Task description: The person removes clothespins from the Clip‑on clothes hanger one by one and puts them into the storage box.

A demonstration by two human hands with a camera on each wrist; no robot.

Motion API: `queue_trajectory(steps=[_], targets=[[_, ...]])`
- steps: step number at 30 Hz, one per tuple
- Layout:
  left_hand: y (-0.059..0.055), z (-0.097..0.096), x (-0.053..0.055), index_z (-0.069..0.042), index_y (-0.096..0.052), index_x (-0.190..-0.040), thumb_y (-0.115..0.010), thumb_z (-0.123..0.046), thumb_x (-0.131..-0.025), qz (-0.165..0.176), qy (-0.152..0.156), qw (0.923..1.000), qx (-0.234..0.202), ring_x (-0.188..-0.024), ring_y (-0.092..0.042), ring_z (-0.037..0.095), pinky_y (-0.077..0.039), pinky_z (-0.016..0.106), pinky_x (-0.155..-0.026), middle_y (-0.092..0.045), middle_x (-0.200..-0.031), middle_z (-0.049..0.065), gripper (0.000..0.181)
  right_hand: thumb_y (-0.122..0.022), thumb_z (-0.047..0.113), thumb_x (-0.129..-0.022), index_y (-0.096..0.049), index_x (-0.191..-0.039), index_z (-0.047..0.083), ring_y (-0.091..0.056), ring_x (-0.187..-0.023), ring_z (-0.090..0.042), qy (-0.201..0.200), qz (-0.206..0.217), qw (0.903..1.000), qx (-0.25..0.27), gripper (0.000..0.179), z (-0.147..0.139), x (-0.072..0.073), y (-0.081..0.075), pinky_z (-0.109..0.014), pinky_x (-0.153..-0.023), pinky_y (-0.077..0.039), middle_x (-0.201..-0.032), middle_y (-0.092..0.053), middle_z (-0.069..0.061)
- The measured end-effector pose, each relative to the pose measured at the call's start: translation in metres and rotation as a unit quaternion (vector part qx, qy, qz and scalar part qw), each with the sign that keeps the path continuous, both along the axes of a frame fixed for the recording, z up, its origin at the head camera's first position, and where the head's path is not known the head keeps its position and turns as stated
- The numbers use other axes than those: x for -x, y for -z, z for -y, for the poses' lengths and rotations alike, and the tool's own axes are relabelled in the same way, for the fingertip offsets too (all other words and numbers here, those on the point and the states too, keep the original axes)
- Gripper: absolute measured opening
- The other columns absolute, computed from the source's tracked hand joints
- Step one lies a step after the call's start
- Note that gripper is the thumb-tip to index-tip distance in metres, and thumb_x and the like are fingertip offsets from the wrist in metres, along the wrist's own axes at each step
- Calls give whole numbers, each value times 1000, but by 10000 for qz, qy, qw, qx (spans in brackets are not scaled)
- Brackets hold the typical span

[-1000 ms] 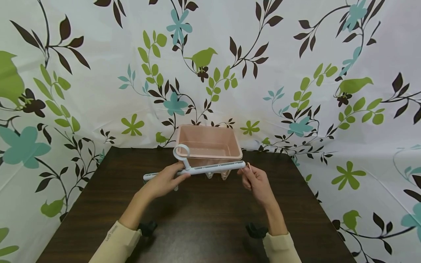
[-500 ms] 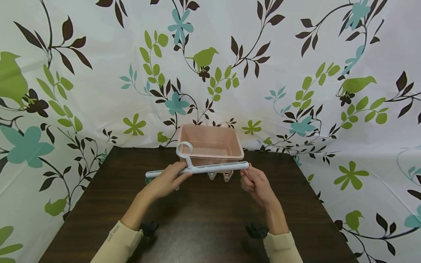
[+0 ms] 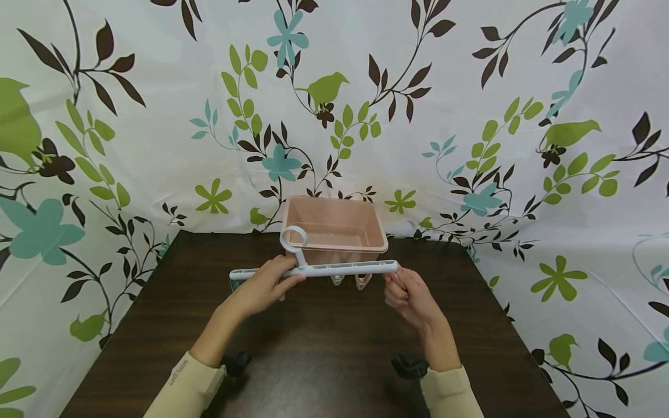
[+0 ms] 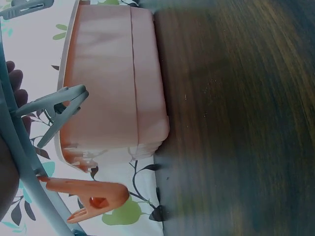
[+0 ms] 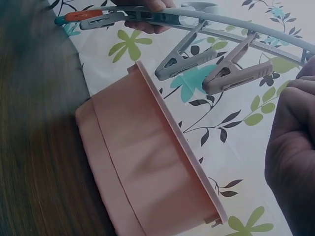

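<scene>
Dark wood-grain table (image 3: 324, 342) supports a pink tub (image 3: 334, 213) near its far edge. The clip hanger (image 3: 355, 269), pale blue, is held level on the tub's near side. Left sleeve (image 3: 185, 386), well short of the tub, bears small lettering, illegible here. Left hand (image 3: 263, 285), before the tub's left corner, reaches palm-down, thumb and fingers pinching the bar near the hook. Right hand (image 3: 413, 297), beyond the tub's right corner, has fingers curled, gripping the bar's end. An orange clip (image 4: 93, 192) hangs left of the tub.
</scene>
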State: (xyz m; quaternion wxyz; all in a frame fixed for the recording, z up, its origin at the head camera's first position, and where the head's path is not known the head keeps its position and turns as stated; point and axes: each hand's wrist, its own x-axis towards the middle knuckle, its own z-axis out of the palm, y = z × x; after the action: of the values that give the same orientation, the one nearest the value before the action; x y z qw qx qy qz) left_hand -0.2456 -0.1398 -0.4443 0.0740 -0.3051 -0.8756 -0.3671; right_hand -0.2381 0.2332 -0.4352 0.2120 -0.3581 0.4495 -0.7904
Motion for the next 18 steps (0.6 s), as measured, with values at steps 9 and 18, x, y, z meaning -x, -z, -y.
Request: queue_trajectory(steps=[9, 18], targets=[[-1, -2, -2, -22, -63, -104, -67, -35, -108, 197, 84, 9997, -88, -100, -53, 16, -46, 37, -86, -57, -99, -6, 15, -16, 17, -121, -59, -108, 5, -18, -48, -12, -306, 56, 9992, 241, 47, 0, 0, -2, -30, -45, -11, -63, -26, 2], [-1, -3, -2, -21, -63, -105, -66, -36, -109, 271, 103, 9996, -68, -100, -54, 17, -46, 38, -86, -57, -100, -5, 15, -14, 16, -120, -60, -110, 4, -17, -48, -12, -344, 98, 9989, 296, 50, -3, -1, -1, -29, -44, -11, -62, -25, 0]])
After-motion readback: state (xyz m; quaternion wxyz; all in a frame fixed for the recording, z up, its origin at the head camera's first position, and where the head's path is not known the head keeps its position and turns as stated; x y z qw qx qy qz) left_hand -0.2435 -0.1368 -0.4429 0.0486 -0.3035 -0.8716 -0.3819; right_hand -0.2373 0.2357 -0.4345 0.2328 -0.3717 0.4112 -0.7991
